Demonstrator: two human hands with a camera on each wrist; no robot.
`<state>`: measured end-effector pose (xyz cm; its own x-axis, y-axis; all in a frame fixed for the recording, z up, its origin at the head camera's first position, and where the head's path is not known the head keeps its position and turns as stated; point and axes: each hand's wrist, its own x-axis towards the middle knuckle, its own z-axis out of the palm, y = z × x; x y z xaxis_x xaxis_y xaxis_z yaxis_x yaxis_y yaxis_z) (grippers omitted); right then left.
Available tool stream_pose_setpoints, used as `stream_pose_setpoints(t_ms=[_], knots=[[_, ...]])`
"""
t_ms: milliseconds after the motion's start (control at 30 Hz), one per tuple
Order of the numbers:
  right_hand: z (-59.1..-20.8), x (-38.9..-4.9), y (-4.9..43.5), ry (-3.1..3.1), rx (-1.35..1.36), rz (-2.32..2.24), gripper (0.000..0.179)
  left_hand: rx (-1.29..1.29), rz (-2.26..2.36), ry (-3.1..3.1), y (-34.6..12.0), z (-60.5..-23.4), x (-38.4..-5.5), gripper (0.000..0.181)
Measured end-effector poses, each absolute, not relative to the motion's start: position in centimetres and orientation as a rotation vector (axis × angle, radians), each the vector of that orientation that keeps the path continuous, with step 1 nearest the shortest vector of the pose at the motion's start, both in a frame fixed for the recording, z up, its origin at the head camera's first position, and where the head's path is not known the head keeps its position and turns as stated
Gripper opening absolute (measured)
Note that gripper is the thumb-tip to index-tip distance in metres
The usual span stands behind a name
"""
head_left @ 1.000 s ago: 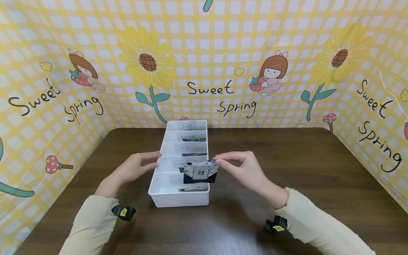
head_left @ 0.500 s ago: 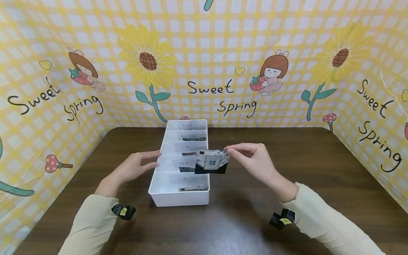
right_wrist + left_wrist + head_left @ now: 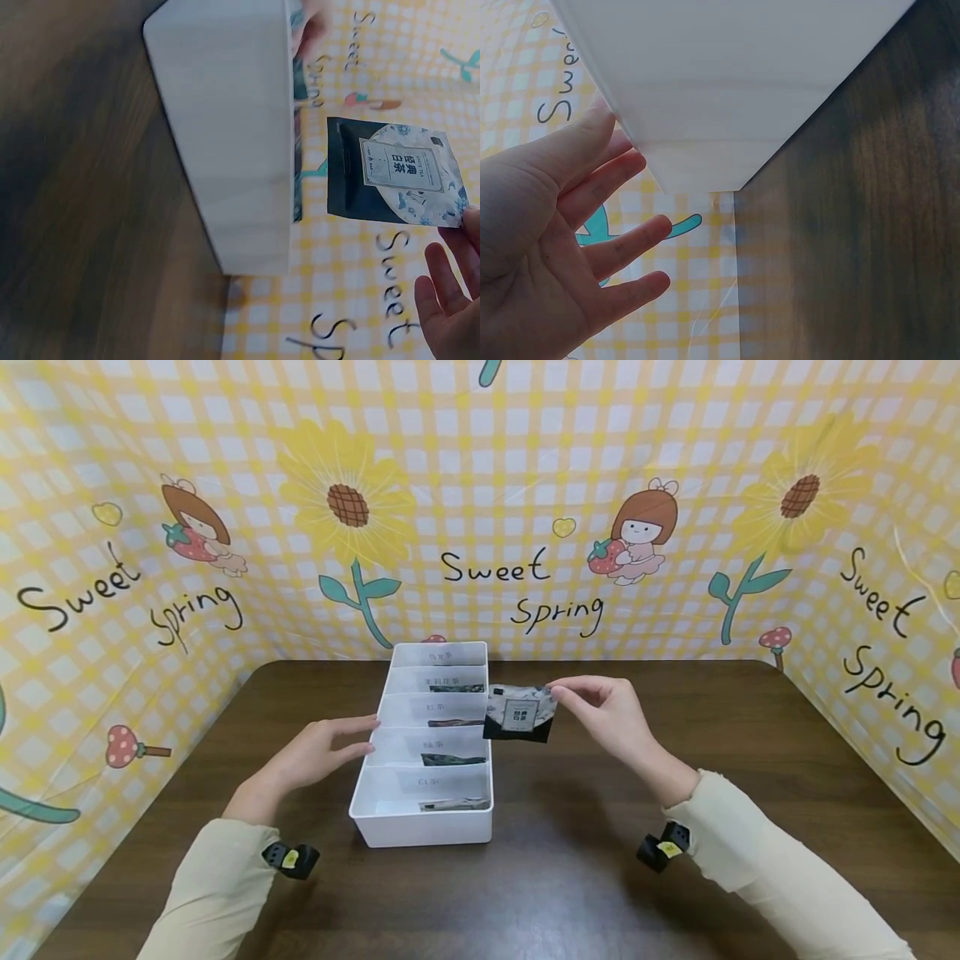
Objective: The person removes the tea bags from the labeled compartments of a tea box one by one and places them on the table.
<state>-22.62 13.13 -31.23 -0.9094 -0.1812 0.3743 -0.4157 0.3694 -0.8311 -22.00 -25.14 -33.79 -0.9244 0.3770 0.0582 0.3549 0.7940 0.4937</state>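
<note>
A black and white tea sachet [image 3: 520, 714] with a floral print hangs level beside the right rim of the white divided box [image 3: 423, 832]. My right hand [image 3: 611, 718] pinches its upper right corner between thumb and forefinger. The right wrist view shows the sachet's [image 3: 401, 171] printed face, apart from the box wall. My left hand [image 3: 318, 753] touches the box's left rim with fingertips, fingers extended. In the left wrist view, the left hand's [image 3: 562, 217] thumb and some fingers lie at the rim, the other fingers spread below it.
More sachets stand in the box: a pale one [image 3: 453, 805] in the front compartment, a dark green one [image 3: 453, 761] behind it, others farther back. Handwritten labels mark the compartments. The box stands on a dark wooden table [image 3: 675, 710], before a yellow checked cloth [image 3: 495, 460].
My right hand has carried the sachet right and away from me, from over the box to just beyond its right rim. The left hand and the box have stayed put.
</note>
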Motion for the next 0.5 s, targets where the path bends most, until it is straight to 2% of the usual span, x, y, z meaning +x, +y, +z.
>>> stream_pose_setpoints(t_ms=[500], knots=[[-33.8,-27.8,13.2,-2.539,0.378,1.398,0.022,0.581,0.795,2.932,-25.3,-34.0,-22.2,0.047]])
